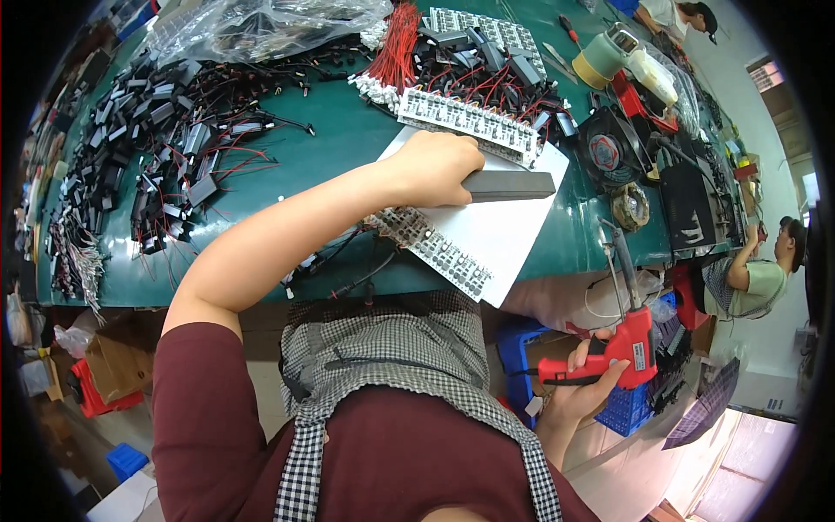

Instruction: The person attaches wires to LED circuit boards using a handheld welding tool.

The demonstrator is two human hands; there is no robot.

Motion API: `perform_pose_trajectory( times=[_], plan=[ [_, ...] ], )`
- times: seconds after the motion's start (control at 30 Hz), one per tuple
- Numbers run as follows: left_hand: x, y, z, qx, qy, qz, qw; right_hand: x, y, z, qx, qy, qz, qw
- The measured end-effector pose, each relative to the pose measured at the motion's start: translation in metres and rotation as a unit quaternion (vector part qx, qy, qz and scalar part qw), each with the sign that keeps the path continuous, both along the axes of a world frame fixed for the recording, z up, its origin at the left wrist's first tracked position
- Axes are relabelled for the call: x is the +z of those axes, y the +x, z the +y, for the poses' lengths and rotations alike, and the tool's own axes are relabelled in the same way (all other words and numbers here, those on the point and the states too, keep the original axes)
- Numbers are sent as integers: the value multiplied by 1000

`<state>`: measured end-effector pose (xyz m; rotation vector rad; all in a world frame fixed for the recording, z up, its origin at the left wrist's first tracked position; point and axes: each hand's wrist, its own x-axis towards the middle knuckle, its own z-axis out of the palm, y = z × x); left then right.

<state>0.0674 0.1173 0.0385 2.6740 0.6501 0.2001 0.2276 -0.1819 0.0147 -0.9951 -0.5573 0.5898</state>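
From where I stand, the left hand [439, 167] grips the near end of a dark grey bar [515, 186] over the white sheet [513, 233] on the green table [335, 135]. Below that hand, a strip of circuit boards [448, 261] lies partly on the sheet; it looks thin and fragile, best taken by its edges. The bar seems stiff and fairly light, smooth enough to slip, so its long sides offer the best hold. Off the table's near edge, the right hand [581, 398] is wrapped round the handle of a red soldering gun [640, 341], probably front-heavy; its metal nose is best left untouched.
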Motion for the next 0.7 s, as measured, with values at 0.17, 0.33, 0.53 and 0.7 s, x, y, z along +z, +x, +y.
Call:
perform_pose_trajectory(
  times=[0.17,0.33,0.53,0.7],
  plan=[
    [-6,-3,4,-7,18,12,1000,15,2,28,47,57,-76,994],
    [-6,-14,-5,-14,68,-64,996,23,33,75,59,7,-375,925],
    [3,-62,-97,-13,171,8,985,-15,95,153,29,-42,-683,729],
    [-24,-64,-125,59,232,-23,971,-14,102,188,85,-104,-702,699]
  ],
)
